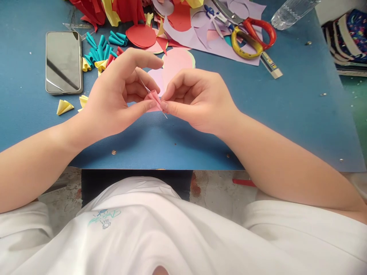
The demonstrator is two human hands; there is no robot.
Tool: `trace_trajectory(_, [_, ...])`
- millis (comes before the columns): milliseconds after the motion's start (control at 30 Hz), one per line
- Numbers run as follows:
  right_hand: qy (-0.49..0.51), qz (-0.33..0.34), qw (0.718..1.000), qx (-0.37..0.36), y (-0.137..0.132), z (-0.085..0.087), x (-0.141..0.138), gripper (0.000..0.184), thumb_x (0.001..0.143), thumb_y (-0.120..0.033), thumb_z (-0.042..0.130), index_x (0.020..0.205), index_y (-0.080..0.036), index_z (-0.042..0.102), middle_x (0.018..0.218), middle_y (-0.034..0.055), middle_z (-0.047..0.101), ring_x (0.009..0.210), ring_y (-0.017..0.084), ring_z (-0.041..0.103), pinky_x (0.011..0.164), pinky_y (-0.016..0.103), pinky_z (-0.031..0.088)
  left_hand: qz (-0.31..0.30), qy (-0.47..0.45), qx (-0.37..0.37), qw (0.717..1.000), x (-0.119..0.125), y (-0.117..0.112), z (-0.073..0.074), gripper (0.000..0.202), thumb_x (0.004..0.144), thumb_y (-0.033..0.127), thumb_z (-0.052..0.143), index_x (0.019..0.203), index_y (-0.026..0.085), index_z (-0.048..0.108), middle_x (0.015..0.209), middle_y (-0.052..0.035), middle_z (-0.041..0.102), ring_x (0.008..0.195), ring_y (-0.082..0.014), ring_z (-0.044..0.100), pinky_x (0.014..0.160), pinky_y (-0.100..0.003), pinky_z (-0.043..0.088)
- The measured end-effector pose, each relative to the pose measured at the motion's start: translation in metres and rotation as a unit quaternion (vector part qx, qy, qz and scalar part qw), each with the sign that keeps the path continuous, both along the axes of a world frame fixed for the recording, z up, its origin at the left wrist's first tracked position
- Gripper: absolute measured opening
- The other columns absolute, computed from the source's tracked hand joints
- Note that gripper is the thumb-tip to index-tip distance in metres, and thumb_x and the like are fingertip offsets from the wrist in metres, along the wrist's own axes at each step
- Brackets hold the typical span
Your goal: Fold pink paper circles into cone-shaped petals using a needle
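Fingertips of your left hand (pixel 114 91) and right hand (pixel 203 99) are pinching a small folded pink piece (pixel 155 97) against a thin needle (pixel 164 115); can't tell if it's pierced. You're holding it over the blue table (pixel 172 152), near your edge. It's probably handling light, soft, easy to crease: favour gripping the fold gently, off the needle tip. Your wrists are angling inward; your left index is arching free above.
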State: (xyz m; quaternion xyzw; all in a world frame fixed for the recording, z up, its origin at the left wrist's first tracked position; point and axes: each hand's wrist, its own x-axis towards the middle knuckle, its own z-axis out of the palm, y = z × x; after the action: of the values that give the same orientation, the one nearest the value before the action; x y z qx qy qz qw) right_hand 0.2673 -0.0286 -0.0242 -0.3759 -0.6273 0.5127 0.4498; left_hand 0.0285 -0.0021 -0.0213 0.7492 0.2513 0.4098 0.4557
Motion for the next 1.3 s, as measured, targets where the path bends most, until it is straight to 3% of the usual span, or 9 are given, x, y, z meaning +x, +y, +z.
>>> trace_trajectory(100, [-0.055,-0.029,0.996,0.059,-0.002,-0.004,0.0,0.024,0.089,-0.008,0.082,0.091,-0.025,0.065,0.091,-0.0025,0.07,0.081,0.013,0.066,0.076,0.031,0.054,0.022,0.005,-0.012,1.0,0.0,0.0,0.0,0.057,0.084,0.01,0.089,0.136,0.025,0.071,0.106,0.0015,0.078,0.1,-0.0151,0.084,0.093,-0.035,0.075])
trace_trajectory(200, [-0.112,-0.04,0.978,0.173,0.0,-0.012,0.002,0.02,0.096,-0.015,0.073,0.094,-0.029,0.059,0.091,-0.0035,0.066,0.08,0.015,0.062,0.075,0.033,0.055,0.04,0.011,-0.042,0.998,0.001,0.002,-0.001,0.053,0.081,0.014,0.092,0.131,0.023,0.075,0.098,0.0012,0.082,0.095,-0.0168,0.085,0.086,-0.033,0.075])
trace_trajectory(300, [-0.182,-0.041,0.941,0.281,0.003,-0.018,0.005,0.017,0.103,-0.018,0.066,0.098,-0.03,0.055,0.092,-0.0039,0.068,0.079,0.017,0.065,0.074,0.033,0.058,0.063,0.013,-0.047,0.997,0.002,0.004,0.001,0.032,0.083,0.017,0.09,0.115,0.019,0.085,0.091,-0.0006,0.086,0.086,-0.017,0.087,0.075,-0.028,0.072])
trace_trajectory(433, [-0.239,-0.059,0.906,0.345,0.006,-0.02,0.008,0.017,0.106,-0.017,0.062,0.102,-0.031,0.053,0.094,-0.0041,0.068,0.08,0.017,0.068,0.076,0.034,0.062,0.104,0.069,0.008,0.992,0.003,0.002,0.008,0.01,0.086,0.02,0.097,0.094,0.017,0.092,0.088,-0.001,0.089,0.08,-0.014,0.085,0.075,-0.024,0.069])
trace_trajectory(567, [-0.223,-0.063,0.914,0.334,0.006,-0.018,0.008,0.014,0.106,-0.019,0.062,0.103,-0.03,0.054,0.095,-0.0032,0.069,0.082,0.016,0.067,0.077,0.034,0.063,0.117,0.101,0.024,0.988,0.001,0.0,0.013,0.004,0.088,0.022,0.098,0.09,0.021,0.095,0.081,0.0024,0.089,0.069,-0.0102,0.075,0.065,-0.025,0.058])
trace_trajectory(700, [-0.198,-0.058,0.936,0.283,0.005,-0.017,0.006,0.017,0.103,-0.021,0.068,0.1,-0.032,0.055,0.097,-0.0026,0.07,0.084,0.019,0.072,0.079,0.038,0.065,0.111,0.134,0.025,0.984,0.0,0.004,0.011,0.008,0.087,0.025,0.1,0.085,0.023,0.092,0.081,0.0037,0.087,0.072,-0.01,0.073,0.063,-0.027,0.051])
trace_trajectory(867, [-0.126,-0.041,0.964,0.231,0.005,-0.02,0.002,0.016,0.102,-0.018,0.069,0.101,-0.031,0.06,0.098,-0.0029,0.072,0.085,0.018,0.072,0.08,0.037,0.063,0.083,0.114,0.005,0.99,0.002,0.007,0.004,0.011,0.09,0.021,0.094,0.101,0.02,0.092,0.086,0.0002,0.089,0.079,-0.0143,0.079,0.074,-0.029,0.06])
trace_trajectory(1100, [-0.067,-0.068,0.99,0.101,0.009,-0.029,0.0,0.015,0.1,-0.027,0.078,0.108,-0.033,0.066,0.102,-0.0027,0.077,0.086,0.02,0.074,0.078,0.038,0.063,0.082,0.1,-0.032,0.991,0.007,0.005,0.004,0.005,0.092,0.017,0.086,0.09,0.018,0.09,0.085,0.001,0.087,0.074,-0.0094,0.074,0.064,-0.023,0.053])
trace_trajectory(1300, [-0.056,-0.062,0.987,0.134,0.006,-0.029,-0.001,0.013,0.104,-0.023,0.074,0.106,-0.031,0.065,0.096,-0.0043,0.077,0.082,0.016,0.073,0.075,0.032,0.061,0.088,0.108,-0.057,0.989,0.007,0.002,0.003,0.008,0.095,0.016,0.084,0.095,0.017,0.091,0.087,-0.0012,0.088,0.079,-0.0121,0.077,0.073,-0.027,0.058])
